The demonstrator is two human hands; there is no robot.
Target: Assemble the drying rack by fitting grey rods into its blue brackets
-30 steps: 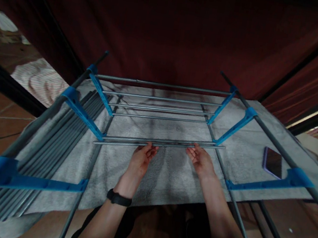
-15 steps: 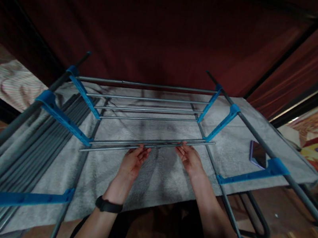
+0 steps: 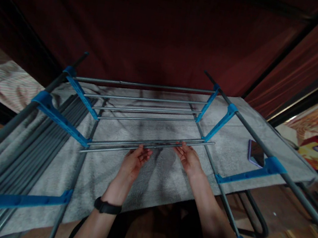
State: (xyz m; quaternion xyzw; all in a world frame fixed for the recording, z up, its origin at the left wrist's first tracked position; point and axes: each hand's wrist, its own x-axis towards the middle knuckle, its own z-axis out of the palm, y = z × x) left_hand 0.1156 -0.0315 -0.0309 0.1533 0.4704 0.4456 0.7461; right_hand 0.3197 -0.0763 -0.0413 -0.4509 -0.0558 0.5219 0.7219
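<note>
Rod point(image 3: 112, 149) is pinched by left hand point(image 3: 133, 164) and right hand point(image 3: 189, 160), apart along it, near a rack's bar point(image 3: 119, 142), above grey cloth point(image 3: 153, 184)

One left hand point(image 3: 134, 162), one right hand point(image 3: 189, 159), one wristband point(image 3: 108, 207), one phone point(image 3: 256, 153), seven blue brackets point(image 3: 219, 124), six crosswise rods point(image 3: 112, 149) at centre, four long side tubes point(image 3: 253, 134); the rods piled at left point(image 3: 39, 148) overlap too tightly to count.
</note>
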